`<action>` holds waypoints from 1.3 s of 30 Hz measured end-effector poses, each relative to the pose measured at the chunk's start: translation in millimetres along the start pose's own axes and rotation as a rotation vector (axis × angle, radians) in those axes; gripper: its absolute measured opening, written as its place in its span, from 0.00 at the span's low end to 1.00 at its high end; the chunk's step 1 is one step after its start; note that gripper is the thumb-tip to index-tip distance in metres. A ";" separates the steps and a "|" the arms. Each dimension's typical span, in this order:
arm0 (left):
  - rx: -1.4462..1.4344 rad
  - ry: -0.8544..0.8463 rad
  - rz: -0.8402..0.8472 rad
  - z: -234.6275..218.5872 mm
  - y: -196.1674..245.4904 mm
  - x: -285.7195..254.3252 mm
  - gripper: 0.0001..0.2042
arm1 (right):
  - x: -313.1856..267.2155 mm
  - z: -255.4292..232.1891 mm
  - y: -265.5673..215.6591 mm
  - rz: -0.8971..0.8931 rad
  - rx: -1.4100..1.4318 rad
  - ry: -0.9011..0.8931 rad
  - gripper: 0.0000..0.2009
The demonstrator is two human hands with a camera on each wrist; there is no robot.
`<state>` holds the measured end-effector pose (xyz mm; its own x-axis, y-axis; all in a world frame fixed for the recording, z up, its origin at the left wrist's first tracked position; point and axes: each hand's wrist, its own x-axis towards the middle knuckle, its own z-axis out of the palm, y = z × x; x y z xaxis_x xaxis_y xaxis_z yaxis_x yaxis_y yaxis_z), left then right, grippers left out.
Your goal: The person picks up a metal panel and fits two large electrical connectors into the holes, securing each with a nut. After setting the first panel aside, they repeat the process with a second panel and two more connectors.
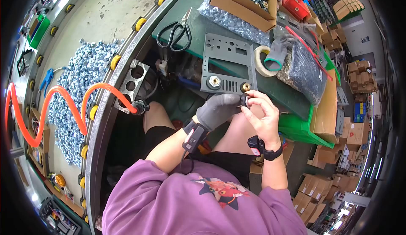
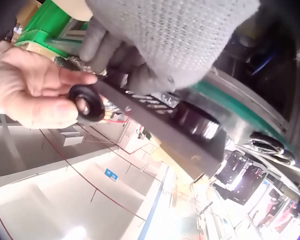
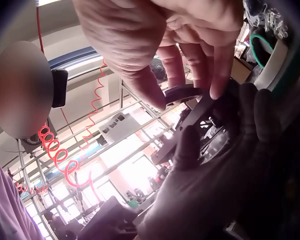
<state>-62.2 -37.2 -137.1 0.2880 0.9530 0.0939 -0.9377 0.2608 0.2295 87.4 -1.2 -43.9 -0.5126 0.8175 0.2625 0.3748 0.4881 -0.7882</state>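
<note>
A grey metal panel (image 1: 218, 53) with round holes, a large slot and vents reaches from the green table toward the person. My left hand (image 1: 218, 110), in a grey glove, grips the panel's near edge, with thumb and fingers on either side in the right wrist view. My bare right hand (image 1: 264, 116) pinches a black ring (image 2: 96, 107) between thumb and fingertips, close beside the panel's edge. Two fittings sit on the panel: a silver hex nut on a white base (image 1: 214, 81) and a brass one (image 1: 245, 87) near the right hand.
Black-handled scissors (image 1: 173, 36), a tape roll (image 1: 262, 65) and bags of small metal parts (image 1: 237, 21) lie on the table. A cardboard box (image 1: 241, 6) holds fittings. Green bin (image 1: 296, 129) is at right. Left, an orange coiled hose (image 1: 55, 89) crosses a roller rail beside piled metal parts (image 1: 80, 87).
</note>
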 end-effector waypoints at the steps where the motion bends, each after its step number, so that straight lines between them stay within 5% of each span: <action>1: 0.000 0.000 0.003 -6.7 -2.4 2.4 0.18 | 1.8 -0.6 0.9 -0.090 -0.114 -0.056 0.10; 3: 0.021 -0.006 0.146 -16.5 -7.6 7.5 0.12 | 2.6 1.3 -2.5 -0.134 -0.132 -0.065 0.09; 4: 0.700 0.242 0.222 -8.7 -7.5 0.3 0.08 | 2.4 1.3 -3.8 -0.104 -0.098 -0.089 0.09; 5: 0.698 0.241 0.223 -9.3 -7.7 0.0 0.08 | 2.1 0.8 -5.1 -0.071 -0.065 -0.111 0.09; 7: 0.016 0.124 0.140 -10.4 -8.8 0.0 0.09 | 4.2 -3.5 -8.4 0.038 0.101 0.008 0.09; 8: 0.012 0.127 0.139 -8.4 -10.9 -1.3 0.09 | 8.0 -5.3 -15.4 0.055 0.020 0.080 0.08; 11: 0.420 0.167 0.273 14.4 -10.4 -3.4 0.11 | 20.7 -8.8 -23.4 0.032 -0.174 0.137 0.09; 13: 0.708 0.289 0.236 35.3 -3.4 -6.4 0.13 | 26.0 -7.9 -26.8 -0.245 -0.593 -0.019 0.09; 22: 0.934 0.333 0.255 59.5 1.9 -18.0 0.13 | 24.8 -14.7 -44.7 -0.293 -0.488 0.018 0.11; 24: 1.350 0.186 0.507 54.2 -2.5 -21.7 0.13 | 25.9 -16.7 -54.5 -0.366 -0.633 -0.019 0.14; 31: 1.002 0.310 0.391 87.6 7.5 -32.6 0.13 | 30.2 -30.5 -70.5 -0.461 -0.672 -0.170 0.18; 34: 0.586 0.362 0.207 91.3 6.6 -32.4 0.12 | 27.8 -29.5 -78.9 -0.494 -0.722 -0.133 0.16; 36: 1.014 0.278 0.558 84.4 -10.1 -31.2 0.12 | 25.6 -24.4 -82.7 -0.474 -0.755 -0.094 0.15; 39: 0.942 0.145 0.623 76.2 -25.3 -36.2 0.15 | 25.9 -18.9 -88.7 -0.412 -0.693 0.061 0.08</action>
<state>-34.1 -90.1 -72.4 -0.2594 0.9011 0.3474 -0.3729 -0.4252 0.8247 55.5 -17.6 43.3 -0.6785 0.5358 0.5025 0.5685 0.8162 -0.1027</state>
